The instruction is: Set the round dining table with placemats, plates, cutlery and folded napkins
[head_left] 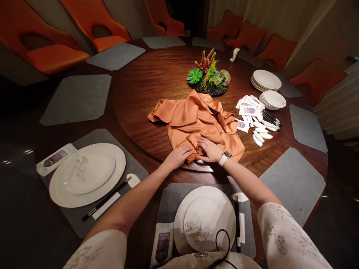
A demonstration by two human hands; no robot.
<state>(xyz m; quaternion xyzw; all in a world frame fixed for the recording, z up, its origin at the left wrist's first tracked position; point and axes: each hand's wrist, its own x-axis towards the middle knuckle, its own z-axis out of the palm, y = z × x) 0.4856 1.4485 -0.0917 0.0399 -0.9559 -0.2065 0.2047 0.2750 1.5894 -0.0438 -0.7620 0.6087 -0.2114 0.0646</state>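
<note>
orange cloth (183, 112) found lying in loose, rumpled folds on the near part of the turntable (134, 97), its near edge gathered. left hand (178, 156) rests at the near edge of the cloth, fingers close together and extended over it; whether they pinch it cannot be told. right hand (211, 150) lies just beside, also on the near part of the cloth, fingers reaching over a bunched fold and thumb set apart from them; a firm grip cannot be confirmed. a watch (227, 154) with a pale strap is worn on the right wrist. just beyond the cloth stands a plant (209, 71) on a dark base. to the right of the cloth are packets (249, 109), small white pieces (258, 137) and black chopsticks (272, 118), with two stacks of plates (266, 79) behind them. nearer than the cloth, a mat (165, 203) bears two nested dishes (206, 209); a similar setting lies left of and nearer than the cloth. orange chairs (108, 41) stand well beyond the cloth.
</note>
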